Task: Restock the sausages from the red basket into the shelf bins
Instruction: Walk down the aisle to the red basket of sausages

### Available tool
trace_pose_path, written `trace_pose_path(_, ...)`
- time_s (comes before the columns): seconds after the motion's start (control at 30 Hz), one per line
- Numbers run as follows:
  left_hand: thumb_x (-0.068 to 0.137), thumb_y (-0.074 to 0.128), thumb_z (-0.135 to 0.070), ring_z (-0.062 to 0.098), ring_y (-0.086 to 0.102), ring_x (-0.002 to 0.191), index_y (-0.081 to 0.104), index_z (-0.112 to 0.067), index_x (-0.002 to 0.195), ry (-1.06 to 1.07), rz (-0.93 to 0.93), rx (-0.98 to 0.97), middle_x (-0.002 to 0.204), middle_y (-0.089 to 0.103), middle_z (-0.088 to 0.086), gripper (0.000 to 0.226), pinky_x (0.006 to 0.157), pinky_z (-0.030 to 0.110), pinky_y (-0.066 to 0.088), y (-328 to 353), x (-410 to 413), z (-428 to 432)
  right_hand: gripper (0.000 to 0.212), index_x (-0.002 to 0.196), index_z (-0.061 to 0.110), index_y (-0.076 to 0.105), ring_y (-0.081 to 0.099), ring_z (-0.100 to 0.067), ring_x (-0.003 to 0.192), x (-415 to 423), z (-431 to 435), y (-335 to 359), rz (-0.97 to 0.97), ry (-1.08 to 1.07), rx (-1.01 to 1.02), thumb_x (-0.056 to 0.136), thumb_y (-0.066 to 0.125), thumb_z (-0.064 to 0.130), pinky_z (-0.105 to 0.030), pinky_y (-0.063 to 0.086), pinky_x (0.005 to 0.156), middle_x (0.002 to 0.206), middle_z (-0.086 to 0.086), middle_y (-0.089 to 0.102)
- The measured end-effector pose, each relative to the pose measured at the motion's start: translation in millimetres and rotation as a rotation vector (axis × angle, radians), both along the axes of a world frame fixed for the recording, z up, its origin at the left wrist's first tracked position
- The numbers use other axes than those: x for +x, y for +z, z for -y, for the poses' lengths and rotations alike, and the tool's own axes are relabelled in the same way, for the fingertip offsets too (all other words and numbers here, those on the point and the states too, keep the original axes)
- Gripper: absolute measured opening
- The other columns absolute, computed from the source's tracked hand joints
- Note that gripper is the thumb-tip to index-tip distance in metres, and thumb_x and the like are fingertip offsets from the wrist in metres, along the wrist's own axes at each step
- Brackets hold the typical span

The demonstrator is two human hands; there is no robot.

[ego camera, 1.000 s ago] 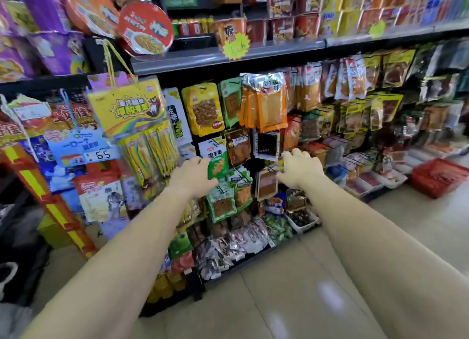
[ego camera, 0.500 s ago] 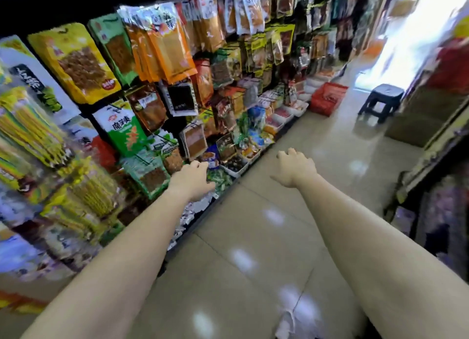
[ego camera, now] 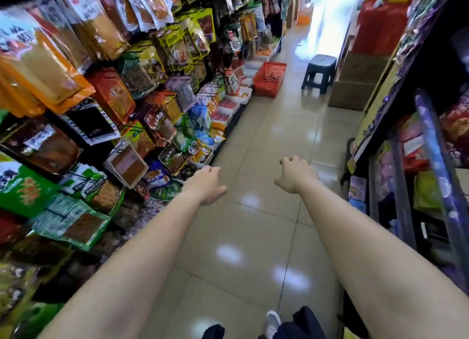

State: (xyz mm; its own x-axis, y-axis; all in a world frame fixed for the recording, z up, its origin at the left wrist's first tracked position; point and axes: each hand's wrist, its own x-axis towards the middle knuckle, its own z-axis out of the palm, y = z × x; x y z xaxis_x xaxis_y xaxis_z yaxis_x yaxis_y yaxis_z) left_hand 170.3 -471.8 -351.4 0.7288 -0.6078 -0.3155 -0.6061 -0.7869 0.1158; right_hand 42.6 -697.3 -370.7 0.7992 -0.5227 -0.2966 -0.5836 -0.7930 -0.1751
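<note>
Snack packs [ego camera: 106, 95] hung on pegs at left, left hand [ego camera: 206, 186] was loose & empty, white shelf bins [ego camera: 229, 107] sat low w/ red basket [ego camera: 269, 81] on the floor just beside them, prob. parked for easy reach, and right hand [ego camera: 297, 175] was loosely curled, also empty.

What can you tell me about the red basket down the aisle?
The red basket looks like plastic, rectangular, with lattice walls and an open top. It stands upright on the tiled floor, far down the aisle, close beside the white bins. A dark stool stands apart to its right. Its contents are too blurred to tell.
</note>
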Motion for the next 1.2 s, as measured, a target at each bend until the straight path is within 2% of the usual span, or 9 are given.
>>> trace_pose_path(0.43, 0.090, 0.052, -0.048, 0.029, 0.041, 0.136, 0.031, -0.018, 0.152, -0.087, -0.034, -0.035, 0.151, 0.037, 0.009, 0.072, 0.106, 0.048, 0.042, -7.2, 120.2, 167.3, 0.063, 0.141, 0.019, 0.043, 0.045, -0.033, 0.126, 86.8, 160.2, 0.9, -0.024, -0.095, -0.018, 0.088, 0.059, 0.050, -0.046, 0.046, 0.093, 0.140, -0.010, 0.045)
trace_pose_path(0.73, 0.092, 0.054, -0.042, 0.034, 0.043, 0.134, 0.033, -0.014, 0.151, -0.110, -0.093, -0.045, 0.149, 0.038, 0.015, 0.068, 0.106, 0.044, 0.041, -19.9, 282.8, 298.5, 0.061, 0.141, 0.019, 0.044, 0.048, -0.035, 0.123, 221.5, 278.4, 6.6, -0.075, -0.126, -0.072, 0.090, 0.059, 0.049, -0.045, 0.045, 0.090, 0.140, -0.010, 0.046)
trace_pose_path(0.93, 0.091, 0.053, -0.041, 0.036, 0.046, 0.130, 0.038, -0.015, 0.146, -0.128, -0.097, -0.052, 0.145, 0.042, 0.015, 0.063, 0.104, 0.045, 0.042, -5.8, 388.3, 397.8, 0.062, 0.142, 0.020, 0.043, 0.047, -0.033, 0.126, 313.8, 366.3, 26.8, -0.035, -0.170, -0.056, 0.089, 0.059, 0.048, -0.046, 0.045, 0.094, 0.142, -0.009, 0.046)
trace_pose_path(1.2, 0.093, 0.052, -0.041, 0.035, 0.044, 0.132, 0.037, -0.015, 0.146, -0.204, -0.072, 0.023, 0.147, 0.040, 0.013, 0.061, 0.104, 0.047, 0.042, -16.6, 499.3, 552.3, 0.061, 0.140, 0.020, 0.045, 0.048, -0.033, 0.125, 429.9, 510.1, -1.5, -0.027, -0.205, -0.013, 0.088, 0.060, 0.049, -0.047, 0.046, 0.095, 0.138, -0.009, 0.047)
